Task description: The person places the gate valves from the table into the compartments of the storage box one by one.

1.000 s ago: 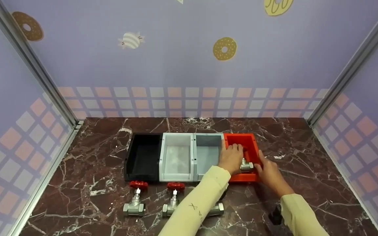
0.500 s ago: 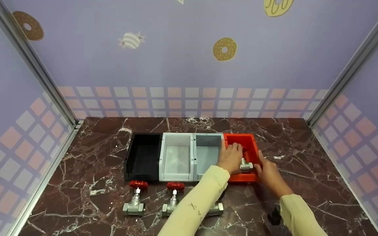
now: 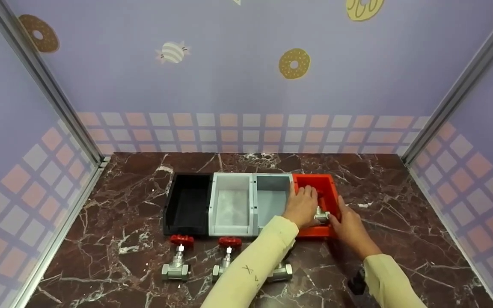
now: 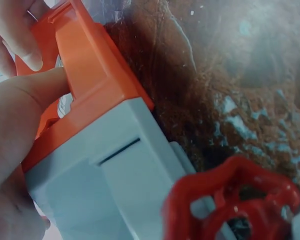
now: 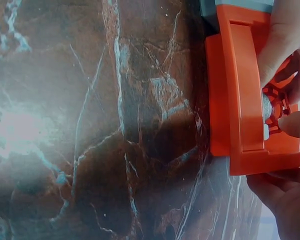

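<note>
In the head view, my left hand (image 3: 301,207) reaches into the red bin (image 3: 315,231), last on the right in a row. Its fingers hold a metal valve (image 3: 321,215) lying inside the bin; the right wrist view shows the valve's red handwheel (image 5: 276,107) near its thumb and fingers. My right hand (image 3: 351,224) grips the bin's right wall. Its thumb (image 5: 292,123) is inside, close to the handwheel, and the other fingers (image 5: 270,192) are outside. The left hand covers part of the valve.
Left of the red bin stand a grey bin (image 3: 272,203), a white bin (image 3: 231,207) and a black bin (image 3: 188,205). In front lie valves with red handwheels: a left valve (image 3: 175,271), a middle valve (image 3: 225,267), and a right valve (image 3: 284,272) partly behind the left sleeve.
My right thumb has shifted slightly inward, towards the valve. The left hand stays almost still in the red bin, and the other valves and bins keep their places.
</note>
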The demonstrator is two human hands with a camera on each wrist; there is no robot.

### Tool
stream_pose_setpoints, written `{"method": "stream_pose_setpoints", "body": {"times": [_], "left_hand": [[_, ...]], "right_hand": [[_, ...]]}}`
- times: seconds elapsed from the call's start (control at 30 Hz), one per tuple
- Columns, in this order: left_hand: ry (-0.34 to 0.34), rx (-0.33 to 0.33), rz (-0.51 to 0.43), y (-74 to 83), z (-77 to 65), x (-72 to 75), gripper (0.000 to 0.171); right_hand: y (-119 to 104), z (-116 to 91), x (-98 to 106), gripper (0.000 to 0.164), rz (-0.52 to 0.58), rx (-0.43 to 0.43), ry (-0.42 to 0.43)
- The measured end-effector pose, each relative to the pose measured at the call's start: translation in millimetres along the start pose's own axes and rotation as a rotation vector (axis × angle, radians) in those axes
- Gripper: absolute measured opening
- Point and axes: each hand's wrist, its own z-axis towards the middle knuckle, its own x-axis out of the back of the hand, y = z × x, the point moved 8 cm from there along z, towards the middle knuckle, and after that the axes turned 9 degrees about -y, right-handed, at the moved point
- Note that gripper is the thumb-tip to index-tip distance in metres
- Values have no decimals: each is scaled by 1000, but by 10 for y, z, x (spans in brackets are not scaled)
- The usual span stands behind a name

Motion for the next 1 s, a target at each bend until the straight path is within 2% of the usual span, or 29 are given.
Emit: {"method": "stream_pose_setpoints", "body": {"times": [0.37, 0.73, 1.0], "left_hand": [[52, -63, -38, -27, -93, 163, 87], [25, -36, -74, -195, -277, 212, 88], [25, -31, -98, -313, -439, 251, 89]], "right_hand": [[-90, -19, 113, 61, -4, 19, 31], [-143, -58, 175, 54, 23, 26, 94], [-342, -80, 213, 47, 48, 111, 179]]}}
